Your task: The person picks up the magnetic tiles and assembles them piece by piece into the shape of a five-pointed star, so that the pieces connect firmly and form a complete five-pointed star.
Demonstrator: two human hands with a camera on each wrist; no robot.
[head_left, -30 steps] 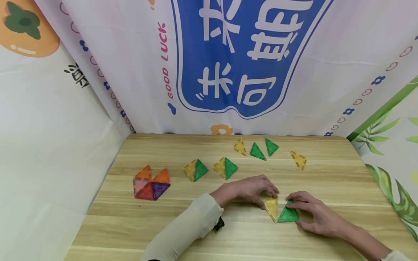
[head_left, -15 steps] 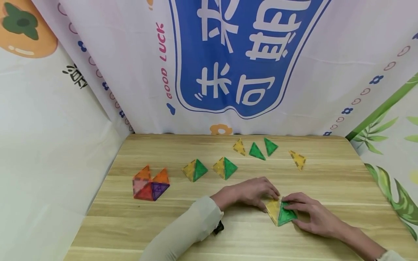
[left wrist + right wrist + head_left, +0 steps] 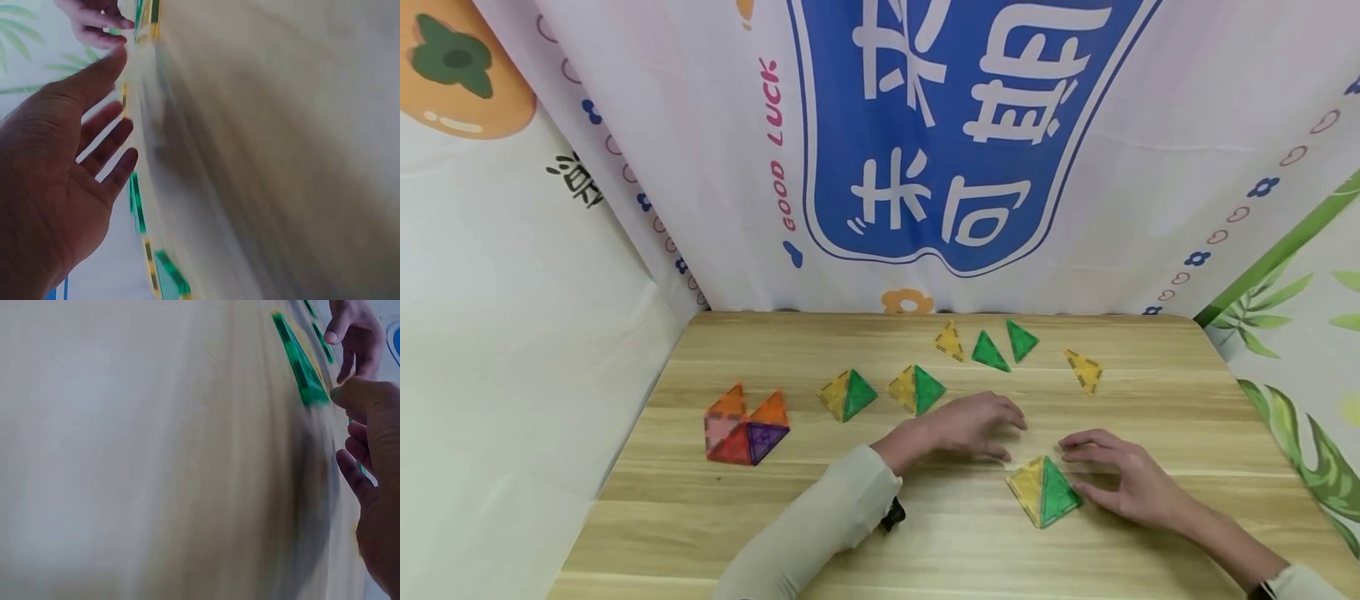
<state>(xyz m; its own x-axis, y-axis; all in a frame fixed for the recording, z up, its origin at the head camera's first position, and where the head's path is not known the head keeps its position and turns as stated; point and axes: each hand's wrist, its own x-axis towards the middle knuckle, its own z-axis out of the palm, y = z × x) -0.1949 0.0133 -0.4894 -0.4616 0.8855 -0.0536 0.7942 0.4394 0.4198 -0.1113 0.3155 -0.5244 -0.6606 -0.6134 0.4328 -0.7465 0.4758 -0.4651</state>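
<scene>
A yellow triangular magnetic tile (image 3: pixel 1027 487) and a green triangular magnetic tile (image 3: pixel 1057 493) lie edge to edge as a diamond on the table. My left hand (image 3: pixel 973 425) is off to the upper left of this pair, fingers spread and holding nothing. On the other side, my right hand (image 3: pixel 1123 475) has its thumb tip close by the green tile (image 3: pixel 303 365), its fingers relaxed and nothing in them. In the left wrist view the left hand's fingers (image 3: pixel 109 134) are apart and bare.
Two similar yellow-green pairs (image 3: pixel 847 395) (image 3: pixel 917 389) lie left of the hands. Loose yellow (image 3: pixel 950 342) (image 3: pixel 1084 371) and green triangles (image 3: pixel 989 352) (image 3: pixel 1022 340) are toward the back. At the left sits a cluster of orange, pink, red and purple tiles (image 3: pixel 727 442).
The green tile has turned and moved left against the yellow one, making a diamond. Both hands have since let go; the left has drawn back up and left, the right slightly away.
</scene>
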